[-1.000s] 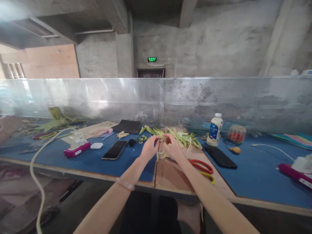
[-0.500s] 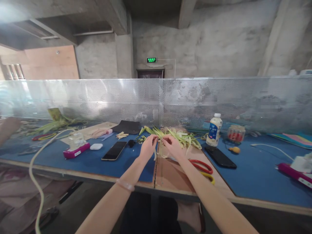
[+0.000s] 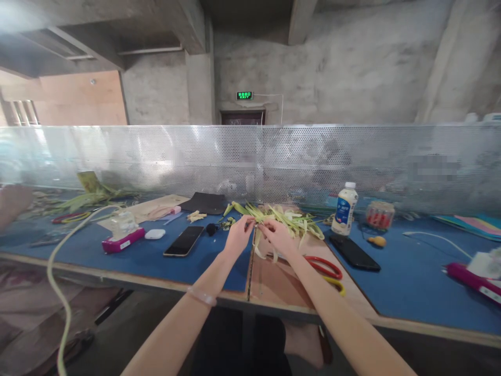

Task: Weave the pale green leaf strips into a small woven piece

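Note:
My left hand and my right hand are close together above the table, fingertips almost meeting. Both are closed in a pinch on a thin, pale leafy strip that looks like corn husk. Its loose ends dangle below the fingers, and the fingertips partly hide the spot where it is gripped. Just behind my hands lies a loose pile of green and whitish husk strips. Scissors with red and yellow handles rest on the board, partly covered by my right forearm.
Left of my hands lie a phone, a white case and a magenta power strip. To the right stand a bottle and a jar, near a black phone. A perforated screen runs behind. Another person's hand shows far left.
The dangling strip ends have swung from left of the table seam to its right, below my right hand. My hands keep nearly the same place and pinch.

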A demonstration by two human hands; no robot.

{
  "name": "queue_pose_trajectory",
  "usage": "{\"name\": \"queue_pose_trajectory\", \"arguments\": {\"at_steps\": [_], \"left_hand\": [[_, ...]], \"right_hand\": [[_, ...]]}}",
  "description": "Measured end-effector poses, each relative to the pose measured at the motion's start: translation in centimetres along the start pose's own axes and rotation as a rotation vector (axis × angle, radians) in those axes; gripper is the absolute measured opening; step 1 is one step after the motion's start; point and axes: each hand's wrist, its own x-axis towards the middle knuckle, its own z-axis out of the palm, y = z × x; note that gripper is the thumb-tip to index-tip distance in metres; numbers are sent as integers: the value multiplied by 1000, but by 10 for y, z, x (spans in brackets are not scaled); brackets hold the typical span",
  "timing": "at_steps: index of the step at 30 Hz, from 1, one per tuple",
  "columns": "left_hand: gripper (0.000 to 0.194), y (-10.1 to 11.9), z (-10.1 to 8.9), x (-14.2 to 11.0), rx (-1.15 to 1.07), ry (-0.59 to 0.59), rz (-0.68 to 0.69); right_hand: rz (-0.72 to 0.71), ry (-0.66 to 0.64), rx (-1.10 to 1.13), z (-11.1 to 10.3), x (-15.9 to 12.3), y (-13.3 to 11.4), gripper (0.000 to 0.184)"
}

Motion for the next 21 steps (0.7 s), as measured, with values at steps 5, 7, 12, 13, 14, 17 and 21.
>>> {"name": "queue_pose_trajectory", "arguments": {"at_steps": [5, 7, 12, 13, 14, 17, 21], "left_hand": [[19, -6, 6, 1, -247, -135, -168], [17, -10, 9, 1, -344, -205, -221], [20, -17, 15, 1, -439, -348, -321], [21, -16, 15, 1, -420, -355, -324], [21, -16, 13, 2, -396, -348, -318], [23, -12, 8, 4, -362, -275, -306], [30, -6, 3, 6, -485, -198, -366]], "right_hand": [[73, 60, 34, -1, 0, 1, 19], [83, 78, 32, -2, 0, 1, 18], [49, 151, -16, -3, 0, 1, 19], [45, 161, -21, -3, 0, 1, 19], [43, 169, -21, -3, 0, 1, 18], [45, 176, -3, -3, 0, 1, 17], [34, 136, 27, -2, 1, 1, 17]]}}
